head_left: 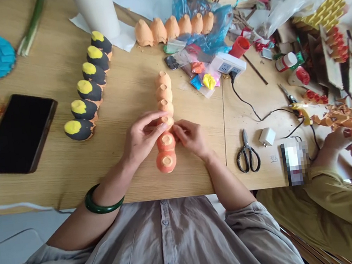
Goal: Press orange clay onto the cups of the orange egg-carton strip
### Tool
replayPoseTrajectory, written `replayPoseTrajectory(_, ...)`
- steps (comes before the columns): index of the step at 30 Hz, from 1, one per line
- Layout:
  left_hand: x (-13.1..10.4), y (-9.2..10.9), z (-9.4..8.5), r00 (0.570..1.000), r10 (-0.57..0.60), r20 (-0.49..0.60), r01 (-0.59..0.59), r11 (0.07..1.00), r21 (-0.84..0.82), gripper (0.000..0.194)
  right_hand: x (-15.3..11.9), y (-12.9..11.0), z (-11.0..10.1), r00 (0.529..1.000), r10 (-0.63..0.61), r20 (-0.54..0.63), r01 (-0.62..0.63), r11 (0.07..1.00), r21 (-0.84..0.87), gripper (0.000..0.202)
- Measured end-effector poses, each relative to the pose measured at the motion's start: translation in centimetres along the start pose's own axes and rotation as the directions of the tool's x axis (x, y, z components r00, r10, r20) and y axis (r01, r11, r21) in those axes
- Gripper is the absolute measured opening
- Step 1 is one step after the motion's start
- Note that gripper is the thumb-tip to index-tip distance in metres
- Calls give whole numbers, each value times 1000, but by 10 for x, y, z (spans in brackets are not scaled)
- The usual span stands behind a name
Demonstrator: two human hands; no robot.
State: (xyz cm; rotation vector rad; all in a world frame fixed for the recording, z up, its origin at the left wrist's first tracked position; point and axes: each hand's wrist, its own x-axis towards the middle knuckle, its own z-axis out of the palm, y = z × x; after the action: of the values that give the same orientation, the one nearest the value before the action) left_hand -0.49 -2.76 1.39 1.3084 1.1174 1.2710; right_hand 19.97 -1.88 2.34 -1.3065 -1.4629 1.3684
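Observation:
A strip of egg-carton cups (164, 94) lies lengthwise before me on the table, bumps upward. Its far cups are pale orange; the two nearest me (166, 161) wear a redder, clay-like coating with pale tops bare. My left hand (141, 138) grips a middle cup from the left, thumb on its near side and fingers over its far side. On the right of that cup, my right hand (191, 136) is closed, its thumb and fingertips pressed to the side. Whether a bit of clay is under those fingertips is hidden.
Left stands a black-and-yellow cup strip (86, 91) beside a tablet (18, 132). Another plain strip (172, 28) is at the back. Right are clay packets (204, 77), a power strip (227, 63), scissors (247, 153) and a charger (267, 136). A co-worker's hands (340, 139) handle carton pieces.

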Motion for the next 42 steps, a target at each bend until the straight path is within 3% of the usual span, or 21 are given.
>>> replayPoseTrajectory(2,2,-3,-2,999,32,-4,-32,997,67,29,-1,2,0,994,-106,-24,99,972,-211,33)
replayPoseTrajectory(5,2,-5,-2,996,88,16,-89,976,201,34,-2,4,-3,984,-160,-79,118,916,-384,35)
replayPoseTrajectory(10,-4,1,-2,988,130,84,-155,848,508,42,0,4,-18,968,-121,-218,47,948,-315,31)
replayPoseTrajectory(14,-8,3,-2,979,172,111,-201,711,674,41,24,-7,-39,953,-135,-272,31,935,-353,23)
replayPoseTrajectory(16,-8,2,-2,979,168,119,-203,695,689,41,47,-18,-51,937,-157,-313,-25,860,-509,23)
replayPoseTrajectory(19,-6,-2,-2,978,165,130,-209,714,668,41,88,-35,-66,906,-200,-374,-75,793,-604,34)
replayPoseTrajectory(23,-1,-7,-2,967,204,152,-253,712,655,38,131,-48,-72,920,-133,-368,-271,462,-845,56)
replayPoseTrajectory(25,2,-8,-3,965,204,162,-260,733,628,36,143,-50,-72,922,-87,-376,-317,385,-867,60)
replayPoseTrajectory(34,9,-12,0,965,209,160,-263,803,535,34,156,-49,-81,889,-77,-452,-383,418,-824,45)
replayPoseTrajectory(38,7,-10,1,971,222,92,-238,826,512,36,157,-49,-85,869,-84,-488,-396,472,-787,42)
replayPoseTrajectory(42,6,-2,-1,957,289,-24,-250,865,436,38,153,-53,-90,809,-153,-568,-408,550,-729,40)
